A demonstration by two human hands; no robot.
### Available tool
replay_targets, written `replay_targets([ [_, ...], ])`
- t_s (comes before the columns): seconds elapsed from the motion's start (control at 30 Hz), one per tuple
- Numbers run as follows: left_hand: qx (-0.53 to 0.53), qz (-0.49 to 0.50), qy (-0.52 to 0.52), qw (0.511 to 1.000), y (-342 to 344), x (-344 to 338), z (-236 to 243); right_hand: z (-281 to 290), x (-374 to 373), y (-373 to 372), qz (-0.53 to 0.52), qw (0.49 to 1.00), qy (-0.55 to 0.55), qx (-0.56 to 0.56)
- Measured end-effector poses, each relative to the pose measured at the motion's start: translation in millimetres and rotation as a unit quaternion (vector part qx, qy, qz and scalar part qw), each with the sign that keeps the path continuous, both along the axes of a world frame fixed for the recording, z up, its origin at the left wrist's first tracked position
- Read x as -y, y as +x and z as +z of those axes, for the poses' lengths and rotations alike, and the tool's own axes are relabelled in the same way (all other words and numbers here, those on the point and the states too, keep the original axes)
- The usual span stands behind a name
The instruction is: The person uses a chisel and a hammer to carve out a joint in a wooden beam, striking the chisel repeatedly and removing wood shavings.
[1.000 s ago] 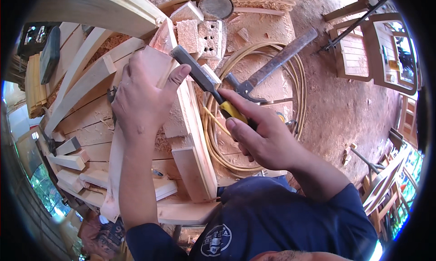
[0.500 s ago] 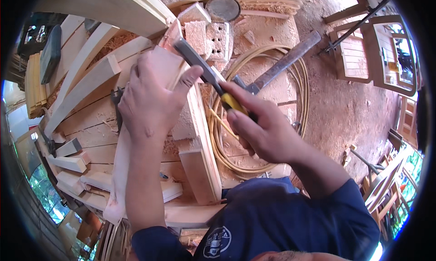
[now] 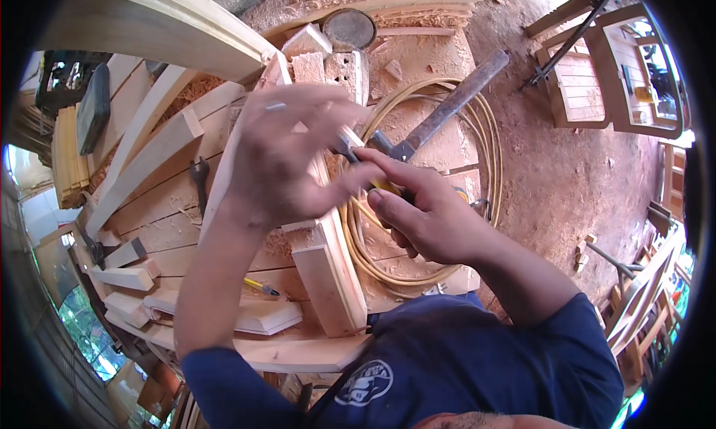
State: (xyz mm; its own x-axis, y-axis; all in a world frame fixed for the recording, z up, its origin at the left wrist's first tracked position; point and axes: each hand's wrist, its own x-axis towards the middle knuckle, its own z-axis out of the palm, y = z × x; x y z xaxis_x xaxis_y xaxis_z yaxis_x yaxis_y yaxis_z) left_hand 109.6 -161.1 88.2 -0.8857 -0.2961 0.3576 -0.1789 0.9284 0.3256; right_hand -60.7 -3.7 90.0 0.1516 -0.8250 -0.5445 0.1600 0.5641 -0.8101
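Observation:
My right hand point(image 3: 429, 209) is closed around the yellow and black handle of a chisel point(image 3: 385, 186). Its blade runs up and left and is mostly hidden behind my left hand point(image 3: 280, 157). That hand is blurred by motion, its thumb and fingers apart, raised over the pale wooden workpiece point(image 3: 222, 183). The left thumb passes in front of the chisel near its handle. Just beyond my right hand lies a hammer point(image 3: 455, 104) with a long, dark handle, resting across a coil of yellow hose or cable point(image 3: 492, 157).
Curved wooden pieces point(image 3: 145, 164) and an adjustable wrench point(image 3: 199, 179) lie to the left on the slatted bench. A yellow pencil-like tool point(image 3: 261, 286) lies near my left forearm. A round tin point(image 3: 349, 28) stands far off among shavings. Wooden cabinet frames point(image 3: 570, 89) stand at the right.
My left hand has lifted off the workpiece and moved right, across the chisel blade. My right hand keeps its grip on the chisel. The view has shifted slightly.

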Motion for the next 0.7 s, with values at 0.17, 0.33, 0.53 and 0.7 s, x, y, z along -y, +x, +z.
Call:
replay_targets([
  [0.17, 0.187, -0.172, 0.157, 0.954, -41.9, -5.0, -13.4, -12.4, -5.8, 0.1, 0.011, 0.995, -0.089, -0.053],
  [0.33, 0.155, -0.15, 0.154, 0.964, -48.7, -8.5, -31.4, -5.8, -3.1, -10.1, 0.0, 0.999, -0.002, 0.034],
  [0.53, 0.149, -0.134, 0.12, 0.972, -44.2, -7.1, -36.1, -15.1, -1.7, -10.6, 0.026, 0.999, -0.019, 0.017],
  [0.7, 0.123, -0.119, 0.132, 0.976, -42.4, -12.1, -41.2, -27.4, -6.7, -12.7, 0.043, 0.997, -0.063, -0.011],
])
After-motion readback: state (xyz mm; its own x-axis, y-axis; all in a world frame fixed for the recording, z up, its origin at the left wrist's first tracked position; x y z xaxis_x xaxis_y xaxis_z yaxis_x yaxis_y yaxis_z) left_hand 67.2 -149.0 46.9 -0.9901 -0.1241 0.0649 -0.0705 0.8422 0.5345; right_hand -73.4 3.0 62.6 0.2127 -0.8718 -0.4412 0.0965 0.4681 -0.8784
